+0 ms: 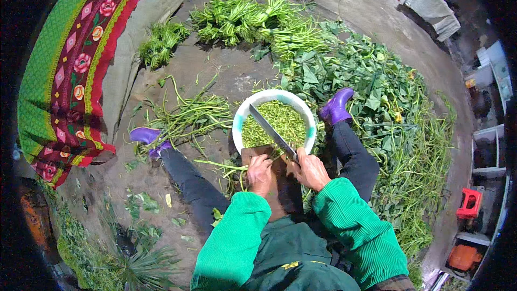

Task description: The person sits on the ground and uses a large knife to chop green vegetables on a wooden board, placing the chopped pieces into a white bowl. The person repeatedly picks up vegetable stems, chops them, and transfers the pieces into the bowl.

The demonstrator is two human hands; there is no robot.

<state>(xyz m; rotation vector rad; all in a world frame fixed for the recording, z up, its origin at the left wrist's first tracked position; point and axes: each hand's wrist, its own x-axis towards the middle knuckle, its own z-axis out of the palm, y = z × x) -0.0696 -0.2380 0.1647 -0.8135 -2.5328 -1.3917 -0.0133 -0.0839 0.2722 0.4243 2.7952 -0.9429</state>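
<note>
My right hand [311, 170] grips a long-bladed knife [271, 130], its blade slanting up and left over a white tub with teal patches [238, 123]. Chopped green stems [278, 118] fill much of what shows inside the tub. A brown board [278, 200], apparently wooden, runs from my lap to the tub's near rim. On it, my left hand [259, 174] holds a few long green stems [220, 165] whose ends stick out to the left. The cut ends lie close to the blade, partly hidden by my fingers.
Loose vine stems [194, 113] lie left of the tub, near one purple boot [145, 134]. Tied bundles of greens [230, 20] sit at the far side. A broad leafy heap [375, 89] spreads along the right. A floral cloth [76, 68] covers something at left; a red stool [469, 203] stands far right.
</note>
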